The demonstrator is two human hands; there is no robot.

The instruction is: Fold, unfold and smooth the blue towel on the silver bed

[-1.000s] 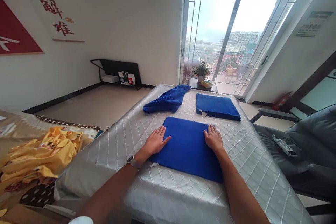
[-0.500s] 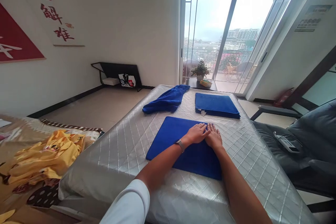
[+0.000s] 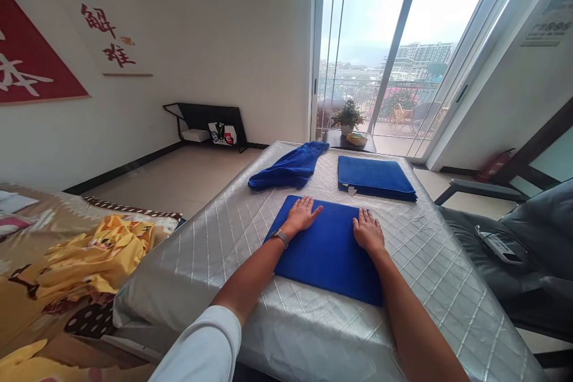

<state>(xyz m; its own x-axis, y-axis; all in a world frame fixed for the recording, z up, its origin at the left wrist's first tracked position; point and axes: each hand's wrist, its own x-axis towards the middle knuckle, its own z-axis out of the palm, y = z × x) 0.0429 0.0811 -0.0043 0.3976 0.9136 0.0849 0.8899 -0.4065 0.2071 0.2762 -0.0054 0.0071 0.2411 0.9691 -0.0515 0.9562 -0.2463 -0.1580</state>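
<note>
A folded blue towel (image 3: pixel 329 253) lies flat in front of me on the silver quilted mattress cover (image 3: pixel 215 245). My left hand (image 3: pixel 302 215) rests flat on its far left part, thumb out to the side. At the towel's far right edge, my right hand (image 3: pixel 369 230) presses down with fingers stretched out. Beyond it, a stack of folded blue towels (image 3: pixel 376 176) with a white tag sits at the right. A crumpled blue towel (image 3: pixel 290 168) lies loosely at the far left of the mattress.
Yellow clothing (image 3: pixel 101 256) lies heaped on a patterned bed cover at the left. On the right stands a dark padded chair (image 3: pixel 537 250) with a power strip (image 3: pixel 498 246) on it. A small table with a potted plant (image 3: pixel 348 116) is beyond the mattress, before the glass door.
My left hand has slid left across the folded towel, away from my right hand. The right hand stays near the right edge. The view has turned slightly left.
</note>
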